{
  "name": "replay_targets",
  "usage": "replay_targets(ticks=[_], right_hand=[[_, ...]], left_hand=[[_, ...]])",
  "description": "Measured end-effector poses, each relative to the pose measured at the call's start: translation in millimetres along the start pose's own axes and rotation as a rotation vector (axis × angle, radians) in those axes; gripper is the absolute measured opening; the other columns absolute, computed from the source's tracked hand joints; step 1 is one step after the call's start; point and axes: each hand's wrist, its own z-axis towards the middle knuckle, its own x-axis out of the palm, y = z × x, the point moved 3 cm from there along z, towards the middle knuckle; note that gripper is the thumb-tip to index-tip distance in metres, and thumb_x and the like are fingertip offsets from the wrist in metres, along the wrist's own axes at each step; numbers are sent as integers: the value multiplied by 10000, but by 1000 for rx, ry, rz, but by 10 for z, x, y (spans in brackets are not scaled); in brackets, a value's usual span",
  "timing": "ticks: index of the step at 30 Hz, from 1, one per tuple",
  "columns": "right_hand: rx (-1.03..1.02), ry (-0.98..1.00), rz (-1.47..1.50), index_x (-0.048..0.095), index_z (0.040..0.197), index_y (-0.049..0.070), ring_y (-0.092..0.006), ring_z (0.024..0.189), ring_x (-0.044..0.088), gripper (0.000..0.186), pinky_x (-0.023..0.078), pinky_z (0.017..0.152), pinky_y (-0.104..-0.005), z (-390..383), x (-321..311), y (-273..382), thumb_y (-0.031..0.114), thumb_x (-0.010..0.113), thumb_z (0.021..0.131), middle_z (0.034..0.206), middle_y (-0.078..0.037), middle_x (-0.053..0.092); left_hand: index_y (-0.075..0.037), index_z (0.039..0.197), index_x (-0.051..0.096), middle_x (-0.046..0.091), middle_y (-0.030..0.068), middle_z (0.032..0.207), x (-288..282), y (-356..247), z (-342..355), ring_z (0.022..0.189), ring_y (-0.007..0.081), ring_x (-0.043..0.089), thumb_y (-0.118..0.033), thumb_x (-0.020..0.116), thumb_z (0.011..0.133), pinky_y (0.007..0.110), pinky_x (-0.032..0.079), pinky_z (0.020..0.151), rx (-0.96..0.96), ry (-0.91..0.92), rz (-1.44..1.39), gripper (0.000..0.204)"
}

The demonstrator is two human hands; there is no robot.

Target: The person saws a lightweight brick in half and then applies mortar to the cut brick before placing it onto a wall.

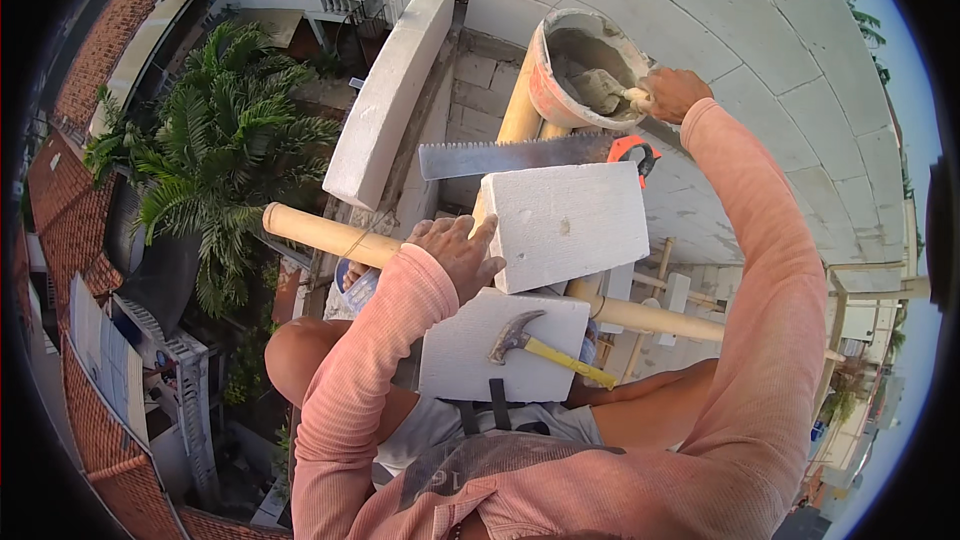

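Observation:
My right hand is closed round the handle of a mortar-coated trowel. The trowel's blade lies inside an orange bucket, over grey mortar. Fingers apart, my left hand rests against the left end of a white lightweight block. A handsaw with an orange-and-black handle lies just beyond that block, teeth facing away. Nearer to me, a second white block carries a claw hammer with a yellow handle, above my lap.
Bamboo poles cross beneath the blocks. A long white block lies on the wall ledge at left. A block wall rises beyond and right of the bucket. Far below at left are a palm and tiled roofs, past an open drop.

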Motion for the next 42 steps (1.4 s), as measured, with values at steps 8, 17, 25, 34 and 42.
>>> replay_targets(ticks=[8, 17, 25, 34, 42], right_hand=[[36, 211, 709, 728, 1138, 65, -196, 668, 606, 523, 486, 595, -355, 131, 409, -420, 499, 739, 846, 784, -56, 654], [260, -136, 1667, 643, 970, 39, -94, 486, 463, 366, 383, 436, -269, -511, 997, -107, 375, 745, 864, 700, 1, 522], [297, -295, 1497, 608, 958, 34, -121, 483, 481, 279, 380, 428, -291, -278, 1304, 193, 275, 711, 862, 691, -33, 547], [408, -390, 1267, 609, 983, 36, -127, 465, 503, 338, 404, 407, -303, -459, 975, 76, 327, 735, 864, 710, -53, 571], [393, -313, 1295, 636, 1044, 13, -97, 513, 510, 356, 433, 446, -267, -395, -29, 222, 308, 754, 882, 703, -18, 578]], left_hand=[[-61, 1519, 364, 560, 203, 1350, 22, 20, 70, 1303, 351, 535, -459, 408, 1047, 499, 372, 1146, 19, -1, -10, 619], [-56, 1512, 372, 590, 189, 1255, -81, 33, -9, 1246, 344, 572, -458, 445, 1039, 502, 403, 1121, 6, -11, -6, 624], [-59, 1510, 390, 528, 219, 1408, -92, 20, -53, 1337, 363, 501, -495, 452, 1029, 475, 362, 1157, -15, -15, -14, 652], [-55, 1517, 354, 576, 202, 1293, -91, 39, -111, 1272, 355, 558, -443, 388, 1055, 516, 379, 1137, 8, -45, -3, 604], [-48, 1482, 421, 541, 230, 1378, -87, -3, -265, 1285, 375, 539, -464, 496, 1007, 490, 390, 1113, 67, -158, -30, 635]])
